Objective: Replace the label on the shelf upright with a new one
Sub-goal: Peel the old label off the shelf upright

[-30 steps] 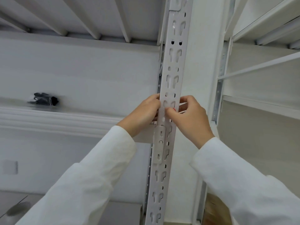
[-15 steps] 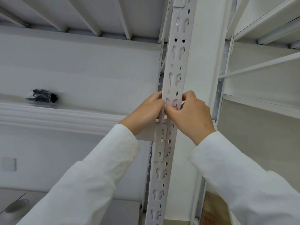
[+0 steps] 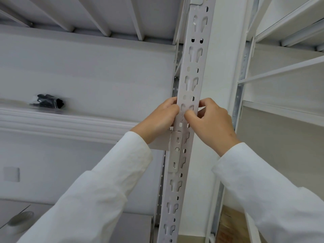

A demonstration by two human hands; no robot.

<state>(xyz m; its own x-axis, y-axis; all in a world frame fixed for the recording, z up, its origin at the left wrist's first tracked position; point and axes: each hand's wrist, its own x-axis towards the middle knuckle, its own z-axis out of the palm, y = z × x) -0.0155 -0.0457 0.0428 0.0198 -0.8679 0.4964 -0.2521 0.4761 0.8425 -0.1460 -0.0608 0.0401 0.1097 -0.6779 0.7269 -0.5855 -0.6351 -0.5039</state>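
A pale grey slotted shelf upright [image 3: 194, 55] runs from top to bottom through the middle of the head view. A pale, nearly see-through label [image 3: 187, 107] lies across its front at hand height. My left hand [image 3: 157, 120] grips the upright's left edge, its thumb pressing the label's left end. My right hand [image 3: 212, 123] is at the right edge, where thumb and forefinger pinch the label's right end, which sticks out past the upright. My fingers hide most of the label's edges.
A white shelf beam [image 3: 52, 120] joins the upright at a metal bracket [image 3: 177, 149] just below my hands. A black bundle in clear plastic [image 3: 49, 101] lies on that shelf at left. Another white rack [image 3: 280, 71] stands to the right, with a brown box [image 3: 229, 227] low down.
Both hands have moved slightly up the upright and stay on the label. A small red mark seen by my right thumb half a second ago is hidden now.
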